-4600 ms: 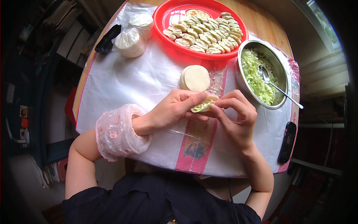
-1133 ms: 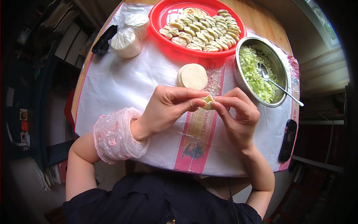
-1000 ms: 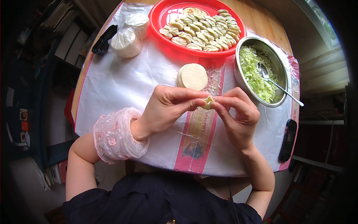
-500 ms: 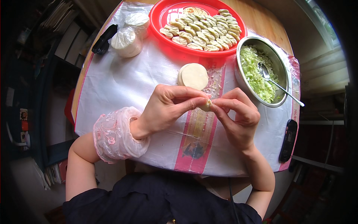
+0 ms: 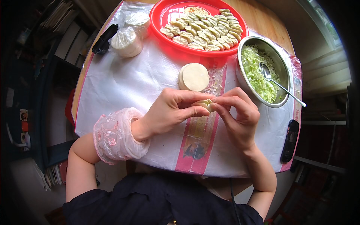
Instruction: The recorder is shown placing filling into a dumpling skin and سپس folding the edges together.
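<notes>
Both hands meet over the table's middle, pinching one pale dumpling (image 5: 204, 104) between their fingertips. My left hand (image 5: 170, 111) grips it from the left, thumb under and fingers over its pleated edge. From the right, my right hand (image 5: 240, 112) pinches the same seam. The green filling is now hidden inside the dough. Just beyond the hands lies a stack of round wrappers (image 5: 194, 77). A lacy pink sleeve cover (image 5: 116, 135) sits on my left forearm.
A red tray (image 5: 165, 15) with several rows of folded dumplings stands at the far edge. A steel bowl (image 5: 243, 80) of chopped green filling with a spoon (image 5: 275, 80) is to the right. Bagged wrappers (image 5: 127, 37) and a black object (image 5: 105, 37) lie far left, a black phone (image 5: 290, 140) at the right edge.
The open wrapper with visible green filling has been folded and pinched nearly closed. Both hands stayed in place, only the fingertips working along the seam.
</notes>
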